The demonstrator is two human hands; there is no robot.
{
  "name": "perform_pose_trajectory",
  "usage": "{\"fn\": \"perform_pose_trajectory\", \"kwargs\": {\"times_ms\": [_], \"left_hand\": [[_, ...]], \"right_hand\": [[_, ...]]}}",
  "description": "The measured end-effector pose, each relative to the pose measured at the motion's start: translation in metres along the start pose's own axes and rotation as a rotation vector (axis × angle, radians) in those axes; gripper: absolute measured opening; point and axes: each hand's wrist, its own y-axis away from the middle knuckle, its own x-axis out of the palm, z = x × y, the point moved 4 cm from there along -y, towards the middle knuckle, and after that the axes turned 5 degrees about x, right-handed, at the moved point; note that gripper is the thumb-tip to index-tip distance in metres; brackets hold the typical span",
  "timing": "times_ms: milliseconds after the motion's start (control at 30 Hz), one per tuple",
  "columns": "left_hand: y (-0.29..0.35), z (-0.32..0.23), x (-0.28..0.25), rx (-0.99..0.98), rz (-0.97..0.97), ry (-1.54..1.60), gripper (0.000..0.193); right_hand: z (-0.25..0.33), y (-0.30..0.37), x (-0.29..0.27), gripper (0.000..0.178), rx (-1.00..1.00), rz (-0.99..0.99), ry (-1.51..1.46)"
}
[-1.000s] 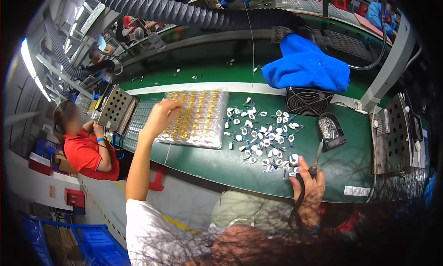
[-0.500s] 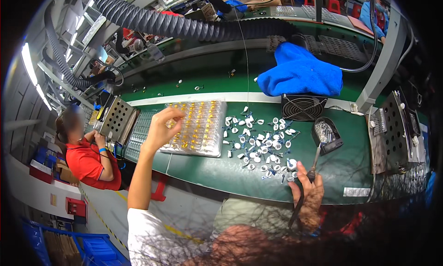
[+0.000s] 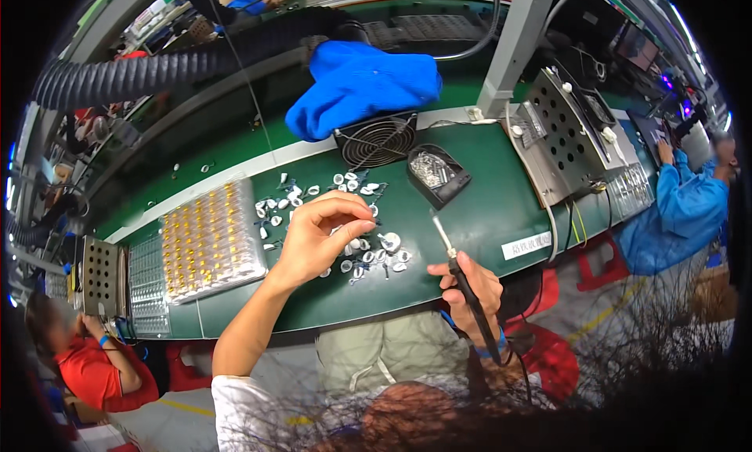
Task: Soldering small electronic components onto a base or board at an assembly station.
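My left hand (image 3: 317,236) hovers over the scattered small white cup-shaped parts (image 3: 362,269) with dark leads. Its thumb and fingertips are pinched together, and anything between them is too small to make out. In my right hand (image 3: 486,286) is a soldering iron (image 3: 473,301), its metal tip pointing up and away toward a black open box (image 3: 458,187) of shiny metal bits. A larger white round piece (image 3: 389,241) lies among the parts, between my hands. Left of them, a clear plastic tray (image 3: 249,244) holds rows of small yellow pieces.
Behind the parts stands a black fan (image 3: 377,141) under a blue cloth (image 3: 368,84). A perforated metal box (image 3: 564,142) and a grey post (image 3: 517,45) stand to the right. People in red (image 3: 102,374) and blue (image 3: 666,217) sit on either side.
My left hand has gone from above the yellow-piece tray to above the white parts. My right hand, still holding the soldering iron, has drawn away from the parts. The view has swung right.
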Motion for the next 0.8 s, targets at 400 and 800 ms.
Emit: {"fn": "perform_pose_trajectory", "kwargs": {"times_ms": [400,800], "left_hand": [[0.002,0.027,0.019,0.143,0.043,-0.231,0.011],[0.005,0.025,0.024,0.098,0.083,-0.256,0.015]], "right_hand": [[-0.009,0.013,0.003,0.034,0.044,-0.011,0.110],[-0.006,0.008,0.010,0.037,-0.030,0.068,0.236]]}}
